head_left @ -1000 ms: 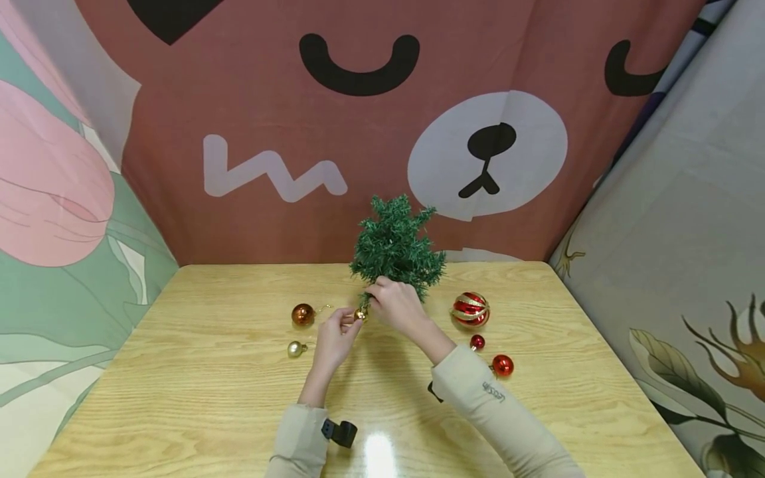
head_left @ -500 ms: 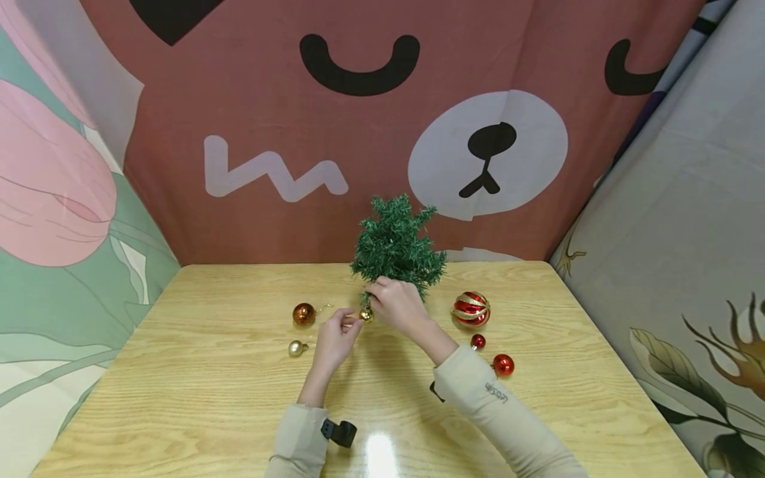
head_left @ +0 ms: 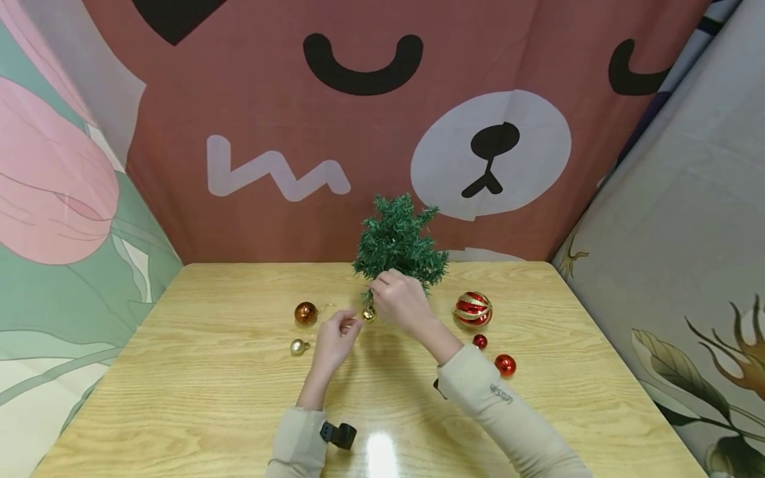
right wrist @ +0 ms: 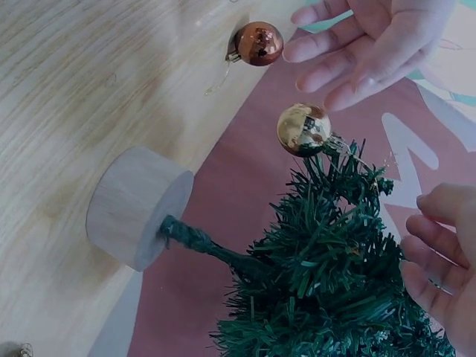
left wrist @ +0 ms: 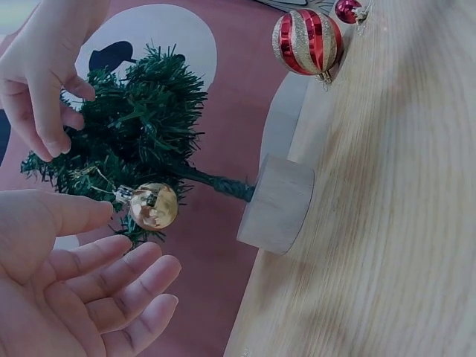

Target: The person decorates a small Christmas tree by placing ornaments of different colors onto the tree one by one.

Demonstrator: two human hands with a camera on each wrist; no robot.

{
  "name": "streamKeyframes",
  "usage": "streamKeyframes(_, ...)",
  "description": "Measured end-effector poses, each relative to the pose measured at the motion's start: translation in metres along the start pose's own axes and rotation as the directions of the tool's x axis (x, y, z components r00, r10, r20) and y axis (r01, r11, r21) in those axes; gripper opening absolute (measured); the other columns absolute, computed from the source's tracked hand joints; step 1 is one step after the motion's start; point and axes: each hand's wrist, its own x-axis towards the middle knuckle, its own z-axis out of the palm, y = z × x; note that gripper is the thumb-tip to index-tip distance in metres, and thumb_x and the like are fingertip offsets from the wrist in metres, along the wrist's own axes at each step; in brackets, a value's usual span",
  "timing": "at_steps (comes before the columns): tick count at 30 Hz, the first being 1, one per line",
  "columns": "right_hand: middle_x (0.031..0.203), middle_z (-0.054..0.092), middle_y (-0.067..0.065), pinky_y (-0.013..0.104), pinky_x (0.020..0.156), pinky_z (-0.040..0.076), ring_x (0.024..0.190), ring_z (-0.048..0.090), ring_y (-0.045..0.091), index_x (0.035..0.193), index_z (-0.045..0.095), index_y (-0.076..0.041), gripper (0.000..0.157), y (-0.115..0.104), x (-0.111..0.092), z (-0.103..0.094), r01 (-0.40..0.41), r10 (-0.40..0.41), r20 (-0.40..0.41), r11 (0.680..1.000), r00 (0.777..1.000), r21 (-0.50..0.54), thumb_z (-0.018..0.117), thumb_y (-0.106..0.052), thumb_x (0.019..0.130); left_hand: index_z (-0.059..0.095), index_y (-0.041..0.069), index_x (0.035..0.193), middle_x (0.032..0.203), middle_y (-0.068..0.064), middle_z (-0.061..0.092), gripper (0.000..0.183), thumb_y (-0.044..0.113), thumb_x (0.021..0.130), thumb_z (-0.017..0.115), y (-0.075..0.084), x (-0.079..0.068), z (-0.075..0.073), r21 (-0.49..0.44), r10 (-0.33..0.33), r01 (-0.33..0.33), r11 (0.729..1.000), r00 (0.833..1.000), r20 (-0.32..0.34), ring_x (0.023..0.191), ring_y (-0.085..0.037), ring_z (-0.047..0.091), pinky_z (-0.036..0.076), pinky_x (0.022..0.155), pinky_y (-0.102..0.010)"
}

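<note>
A: Room before the tree (head_left: 399, 242)?
B: One lane, between left sleeve (head_left: 297, 441) and right sleeve (head_left: 508, 415), leading up to the gold ball (head_left: 368, 314).
A: Obstacles there?
B: Right hand (head_left: 403, 304), across the tree's lower front. Left hand (head_left: 336, 338), just beside the gold ball.
A: Left flank?
B: Brown ball (head_left: 306, 313) and pale ball (head_left: 298, 346); narrow gap between.
A: Right flank?
B: Striped ball (head_left: 473, 309), small red ball (head_left: 480, 341), large red ball (head_left: 505, 364), the last near the right sleeve.
A: Beneath the branches?
B: Passage beside the thin trunk (left wrist: 230, 186), above the block (left wrist: 286, 204).
</note>
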Motion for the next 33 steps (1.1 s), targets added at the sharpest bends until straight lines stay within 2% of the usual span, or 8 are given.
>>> streamKeyframes(7, 0.075, 0.064, 0.003, 0.022, 0.057, 0.048, 0.068, 0.055, 0.016, 0.08, 0.071, -0.006, 0.006, 0.005, 0.003, -0.003, 0.014, -0.012, -0.035, 0.999, 0.999, 0.051, 0.065, -0.005, 0.078, 0.06, -0.006, 0.105, 0.09, -0.014, 0.063, 0.026, 0.011, 0.085, 0.059, 0.001, -0.004, -0.003, 0.003, -0.017, 0.017, 1.0, 1.0, -0.003, 0.078, -0.024, 0.059, 0.05, 0.066, -0.031)
streamKeyframes(17, 0.077, 0.065, 0.004, 0.028, 0.063, 0.045, 0.073, 0.058, 0.016, 0.081, 0.07, -0.005, 0.005, 0.01, 0.004, -0.006, -0.049, 0.053, -0.025, 0.989, 0.998, 0.141, 0.07, -0.004, 0.075, 0.061, -0.007, 0.1, 0.088, -0.014, 0.064, 0.022, 0.007, 0.085, 0.058, -0.005, -0.011, -0.005, -0.001, 0.023, -0.023, 1.0, 1.0, -0.02, 0.076, -0.023, 0.058, 0.049, 0.069, -0.033)
streamKeyframes(24, 0.078, 0.065, 0.005, 0.03, 0.067, 0.046, 0.075, 0.058, 0.017, 0.081, 0.07, -0.003, 0.008, 0.013, 0.005, -0.006, -0.061, 0.068, -0.033, 0.982, 0.997, 0.178, 0.07, -0.001, 0.073, 0.061, -0.007, 0.1, 0.088, -0.013, 0.063, 0.021, 0.007, 0.085, 0.058, -0.007, -0.018, -0.007, -0.01, 0.0, 0.0, 1.0, 1.0, -0.018, 0.077, -0.023, 0.057, 0.048, 0.071, -0.033)
streamKeyframes(29, 0.081, 0.065, 0.006, 0.032, 0.071, 0.047, 0.078, 0.059, 0.018, 0.084, 0.069, -0.002, 0.009, 0.016, 0.004, -0.003, -0.071, 0.074, -0.005, 0.98, 0.997, 0.184, 0.068, -0.003, 0.076, 0.062, -0.005, 0.1, 0.088, -0.013, 0.064, 0.019, 0.006, 0.085, 0.058, -0.01, -0.02, -0.009, -0.013, -0.019, 0.019, 1.0, 1.0, -0.023, 0.078, -0.022, 0.057, 0.049, 0.07, -0.031)
streamKeyframes(33, 0.086, 0.065, 0.008, 0.033, 0.074, 0.047, 0.082, 0.059, 0.019, 0.089, 0.069, -0.001, 0.011, 0.017, 0.004, -0.001, -0.106, 0.098, 0.05, 0.978, 0.994, 0.182, 0.065, -0.006, 0.08, 0.062, -0.005, 0.099, 0.088, -0.013, 0.064, 0.018, 0.006, 0.084, 0.059, -0.013, -0.023, -0.011, -0.011, -0.016, 0.016, 1.0, 0.999, -0.032, 0.077, -0.021, 0.058, 0.049, 0.068, -0.029)
